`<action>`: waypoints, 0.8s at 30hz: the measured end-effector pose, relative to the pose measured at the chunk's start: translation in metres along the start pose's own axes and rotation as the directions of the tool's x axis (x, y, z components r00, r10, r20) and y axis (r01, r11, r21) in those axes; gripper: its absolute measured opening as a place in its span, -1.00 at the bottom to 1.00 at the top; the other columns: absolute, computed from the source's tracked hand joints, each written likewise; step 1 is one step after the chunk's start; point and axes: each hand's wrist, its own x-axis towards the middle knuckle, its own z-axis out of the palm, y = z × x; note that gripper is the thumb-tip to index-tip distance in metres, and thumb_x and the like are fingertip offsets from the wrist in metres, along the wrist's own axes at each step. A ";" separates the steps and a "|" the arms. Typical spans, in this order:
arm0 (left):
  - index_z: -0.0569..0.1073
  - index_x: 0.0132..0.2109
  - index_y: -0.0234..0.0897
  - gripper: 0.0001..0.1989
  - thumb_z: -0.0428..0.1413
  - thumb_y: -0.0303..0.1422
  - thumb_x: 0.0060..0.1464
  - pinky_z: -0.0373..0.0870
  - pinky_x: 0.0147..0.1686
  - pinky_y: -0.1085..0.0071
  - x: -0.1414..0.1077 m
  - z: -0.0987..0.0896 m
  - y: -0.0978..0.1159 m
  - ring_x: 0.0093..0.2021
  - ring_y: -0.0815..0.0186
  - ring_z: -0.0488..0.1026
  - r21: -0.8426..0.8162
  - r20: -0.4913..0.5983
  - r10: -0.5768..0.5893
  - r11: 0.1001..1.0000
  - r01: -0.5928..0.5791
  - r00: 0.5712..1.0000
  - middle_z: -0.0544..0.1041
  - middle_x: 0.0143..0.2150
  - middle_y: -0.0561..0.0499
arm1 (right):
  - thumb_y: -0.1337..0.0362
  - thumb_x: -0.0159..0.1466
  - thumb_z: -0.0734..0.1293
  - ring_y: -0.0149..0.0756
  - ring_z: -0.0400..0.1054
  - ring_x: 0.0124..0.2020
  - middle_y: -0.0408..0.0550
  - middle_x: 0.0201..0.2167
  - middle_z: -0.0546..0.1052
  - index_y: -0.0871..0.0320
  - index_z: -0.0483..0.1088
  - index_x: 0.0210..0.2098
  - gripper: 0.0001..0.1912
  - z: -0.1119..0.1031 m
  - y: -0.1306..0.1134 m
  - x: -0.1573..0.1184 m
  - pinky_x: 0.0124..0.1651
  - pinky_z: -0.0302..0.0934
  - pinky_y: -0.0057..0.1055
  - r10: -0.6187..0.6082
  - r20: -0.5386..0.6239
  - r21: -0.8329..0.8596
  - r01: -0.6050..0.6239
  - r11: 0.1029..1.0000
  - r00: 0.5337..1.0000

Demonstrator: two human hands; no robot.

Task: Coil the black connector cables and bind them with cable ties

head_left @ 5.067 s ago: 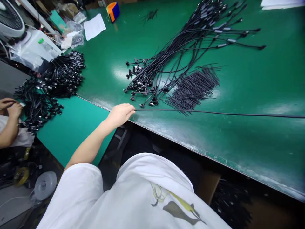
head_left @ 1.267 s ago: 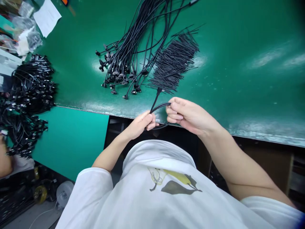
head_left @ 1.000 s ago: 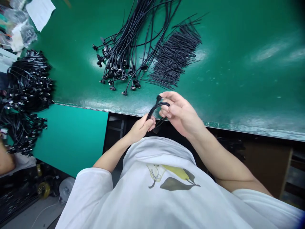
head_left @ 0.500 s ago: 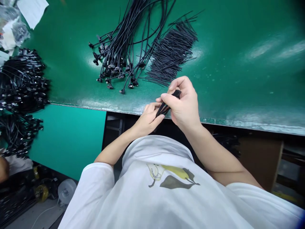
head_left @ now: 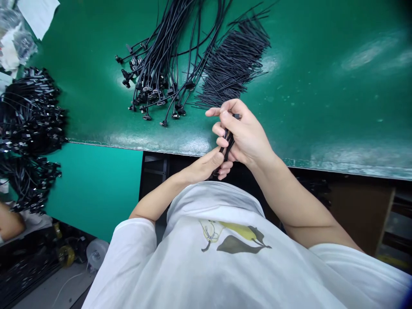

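The right hand (head_left: 244, 133) curls closed around a short black cable (head_left: 228, 143), and the left hand (head_left: 202, 167) pinches its lower part, both just off the front edge of a green workbench (head_left: 322, 107). Just above them lie a heap of black connector cables (head_left: 154, 73) and a patch of thin black wires (head_left: 234, 64). Black cable bundles (head_left: 28, 116) sit at far left beside a teal mat (head_left: 93, 193). A sheet of paper (head_left: 38, 17) lies at upper left, and a co-worker's arm (head_left: 9, 223) shows at lower left.
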 end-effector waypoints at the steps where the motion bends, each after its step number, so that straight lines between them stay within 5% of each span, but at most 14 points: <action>1: 0.30 -0.20 -0.26 -0.32 0.10 0.30 -0.06 0.29 -0.49 0.45 0.001 0.001 0.000 -0.50 0.48 0.21 -0.037 -0.017 -0.010 0.999 0.009 1.000 0.22 -0.44 0.16 | 0.02 0.20 0.45 -0.57 0.14 -0.54 -0.20 -0.19 0.46 0.02 0.19 -0.28 -0.62 0.000 -0.001 0.001 -0.65 0.10 -0.59 0.001 0.002 0.004 -0.001 1.000 1.000; 7: 0.38 -0.16 -0.32 -0.43 0.20 0.14 0.03 0.44 -0.22 0.38 0.007 -0.005 0.007 -0.33 0.40 0.45 0.043 -0.125 0.009 0.999 -0.003 0.992 0.45 -0.33 0.05 | -0.02 0.23 0.44 -0.57 -0.09 -0.69 -0.33 -0.59 0.20 -0.02 0.24 -0.20 -0.65 0.000 -0.006 0.002 -0.71 -0.16 -0.57 -0.057 -0.035 -0.022 0.056 0.998 0.998; 10: 0.37 -0.27 -0.32 -0.50 0.19 0.09 0.07 0.40 -0.30 0.43 0.009 -0.005 0.011 -0.42 0.46 0.38 0.150 -0.090 0.013 0.989 0.000 0.996 0.39 -0.44 0.11 | -0.03 0.23 0.43 -0.57 -0.21 -0.70 -0.35 -0.64 0.07 0.01 0.28 -0.22 -0.66 -0.003 -0.006 0.002 -0.71 -0.28 -0.55 -0.041 -0.027 -0.006 0.041 0.999 0.999; 15: 0.33 -0.26 -0.31 -0.51 0.23 0.06 0.05 0.14 -0.55 0.56 0.009 0.006 0.013 -0.56 0.55 0.09 -0.110 -0.079 -0.110 0.989 0.102 0.991 0.14 -0.52 0.22 | -0.21 0.28 0.28 -0.56 -0.33 -0.71 -0.38 -0.69 -0.08 0.08 0.30 -0.25 -0.54 -0.015 -0.007 0.010 -0.70 -0.38 -0.52 0.081 0.040 0.107 -0.085 0.991 0.996; 18: 0.33 -0.23 -0.31 -0.50 0.26 0.04 0.03 0.28 -0.45 0.52 0.010 0.004 0.011 -0.50 0.52 0.21 -0.156 -0.040 -0.152 0.977 0.144 0.988 0.21 -0.46 0.18 | -0.20 0.29 0.28 -0.55 -0.31 -0.71 -0.40 -0.69 -0.07 0.07 0.28 -0.22 -0.55 -0.017 -0.009 0.008 -0.69 -0.34 -0.54 0.077 0.020 0.095 -0.079 0.992 0.997; 21: 0.32 -0.22 -0.32 -0.46 0.25 0.08 0.00 0.39 -0.28 0.41 0.013 -0.004 0.009 -0.39 0.44 0.33 -0.016 0.005 -0.146 0.989 0.146 0.989 0.29 -0.41 0.11 | -0.14 0.26 0.34 -0.57 -0.31 -0.70 -0.40 -0.69 -0.04 0.08 0.30 -0.19 -0.58 -0.016 -0.006 0.001 -0.68 -0.34 -0.56 0.007 0.007 0.064 -0.007 0.998 1.000; 24: 0.27 -0.18 -0.29 -0.52 0.00 0.10 0.22 0.32 -0.34 0.39 0.015 -0.007 0.006 -0.44 0.42 0.26 0.385 -0.076 -0.061 0.919 0.086 0.995 0.28 -0.41 0.11 | -0.10 0.22 0.39 -0.59 -0.32 -0.70 -0.41 -0.69 -0.01 0.12 0.35 -0.21 -0.59 -0.015 0.002 -0.002 -0.70 -0.35 -0.56 -0.031 0.001 0.063 0.031 0.998 1.000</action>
